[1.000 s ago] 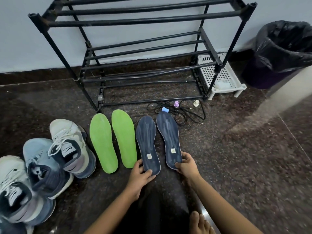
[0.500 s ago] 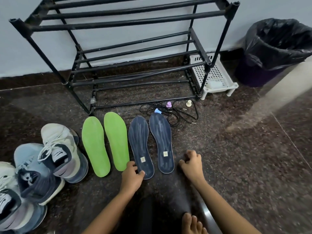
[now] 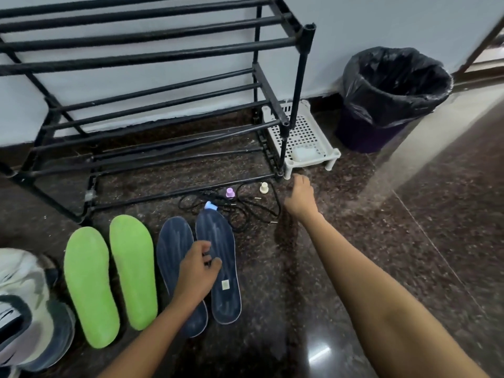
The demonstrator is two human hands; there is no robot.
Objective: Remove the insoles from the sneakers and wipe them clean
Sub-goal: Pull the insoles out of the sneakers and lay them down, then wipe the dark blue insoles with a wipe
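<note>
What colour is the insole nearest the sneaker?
That insole is bright lime green, seen best in the head view.

green insoles (image 3: 90,293) (image 3: 133,271) 2 | navy insoles (image 3: 171,246) (image 3: 221,241) 2 | hands (image 3: 199,268) (image 3: 300,197) 2 | rack (image 3: 307,36) 1 | bin (image 3: 392,91) 1

Green insoles (image 3: 90,290), navy insoles (image 3: 221,241) flat beside sneaker (image 3: 24,290)

- Wall (image 3: 354,28): pale and plain, with dark skirting at its foot.
- Floor (image 3: 409,241): dark speckled stone, polished, showing a patch of glare.
- Rack (image 3: 152,50): black tube frame, stood against the wall.
- Bin (image 3: 390,99): black liner, stood right of the rack.
- Tray (image 3: 308,132): white, perforated, just beside the rack.
</note>
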